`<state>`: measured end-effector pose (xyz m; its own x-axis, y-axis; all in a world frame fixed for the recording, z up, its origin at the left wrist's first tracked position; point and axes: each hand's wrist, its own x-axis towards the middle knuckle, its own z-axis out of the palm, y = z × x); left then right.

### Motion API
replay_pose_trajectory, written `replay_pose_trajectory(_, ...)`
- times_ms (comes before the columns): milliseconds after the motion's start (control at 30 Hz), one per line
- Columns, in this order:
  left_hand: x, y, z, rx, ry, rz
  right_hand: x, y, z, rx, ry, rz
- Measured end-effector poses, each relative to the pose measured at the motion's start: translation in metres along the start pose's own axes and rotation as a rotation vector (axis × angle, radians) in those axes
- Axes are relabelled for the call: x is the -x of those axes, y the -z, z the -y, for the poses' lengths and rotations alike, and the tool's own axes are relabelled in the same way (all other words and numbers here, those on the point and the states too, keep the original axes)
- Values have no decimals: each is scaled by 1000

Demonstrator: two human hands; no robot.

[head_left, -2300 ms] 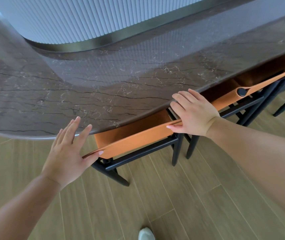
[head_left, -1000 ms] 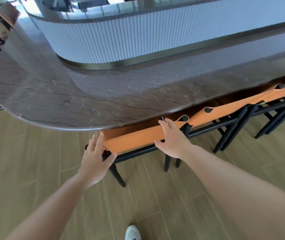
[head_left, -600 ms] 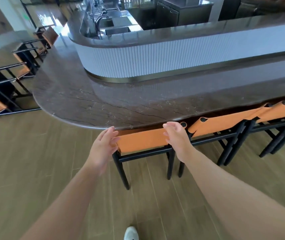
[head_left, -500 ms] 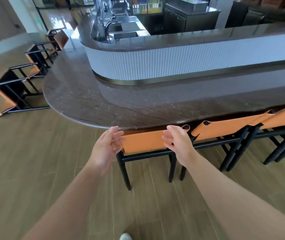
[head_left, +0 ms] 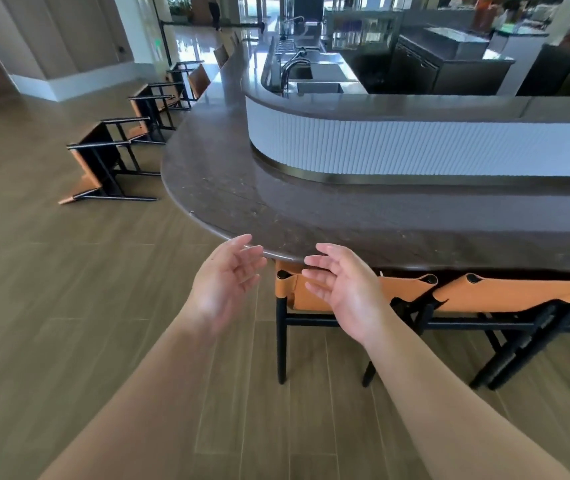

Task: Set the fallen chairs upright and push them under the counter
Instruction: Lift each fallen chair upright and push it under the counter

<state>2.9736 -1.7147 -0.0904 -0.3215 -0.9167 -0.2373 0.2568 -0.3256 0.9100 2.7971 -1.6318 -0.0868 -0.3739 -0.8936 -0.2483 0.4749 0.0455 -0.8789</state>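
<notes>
Head view: upright chair (head_left: 314, 299) just beyond right hand (head_left: 349, 292).

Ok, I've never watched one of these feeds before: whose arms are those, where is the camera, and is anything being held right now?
There is no machine here. The single view comes from a camera worn on a person's head, looking forward and down, so the two bare arms are that person's own. The left hand and right hand are both open, palms turned inward, holding nothing. Just beyond them an upright orange leather chair with a black frame stands tucked under the dark curved stone counter, with similar chairs to its right. Further left, a tipped-over orange and black chair lies on the wooden floor, with more chairs behind it.
</notes>
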Motion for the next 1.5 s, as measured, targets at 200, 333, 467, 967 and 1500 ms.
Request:
replay_pose_trajectory(200,-7,101,-44,65,-45,-53,-17,-110,-39,47,-35,73)
replay_pose_trajectory(333,-16,189,-83,98,-63,-84,-28,-204,-74,54,-68,106)
replay_pose_trajectory(467,-20,279,-118,130,-100,-131,-39,-300,-113,91,-90,173)
replay_pose_trajectory(967,-30,502,-206,271,-226,-386,-79,-542,-198,165,-179,374)
replay_pose_trajectory(1500,-213,622,-316,55,-287,-493,-284,-701,-219,102,-247,464)
